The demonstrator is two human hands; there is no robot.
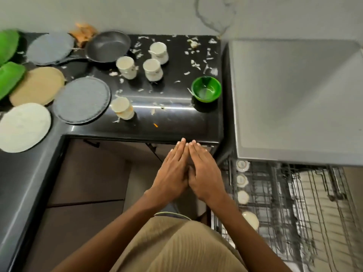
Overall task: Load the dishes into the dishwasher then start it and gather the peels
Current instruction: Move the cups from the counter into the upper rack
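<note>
Left hand (172, 173): flat, fingers straight and together, holding nothing; its inner edge touches the other hand.
Right hand (203, 174): flat likewise, fingers straight, holding nothing; fingertips of both hands lie just below the front edge of the black counter (176, 122).
Cups on counter: four cream cups; three clustered mid-counter, rear cup (159, 52), left cup (126, 67), middle cup (152, 69); the fourth, front cup (122, 107), stands near the front edge beside a grey plate.
Cups in rack: four cream cups (242, 180) in a row down the left side of the pulled-out dishwasher rack (290, 203); rack blurred.
Plates: four round ones on the left: two grey plates, rear (50, 48) and front (81, 100), one tan plate (37, 85), one pale plate (23, 127).
Green dishes: two at the far left edge (8, 61), partly cut off.
Pan: one dark frying pan (108, 46), handle pointing left.
Bowl: one green bowl (206, 88) at the counter's right edge, upright.
Peels: white peels (193, 64) scattered across the counter, too many to count; a brownish heap of peels (83, 33) at the back wall.
Dishwasher top (294, 99): grey, right of the counter.
</note>
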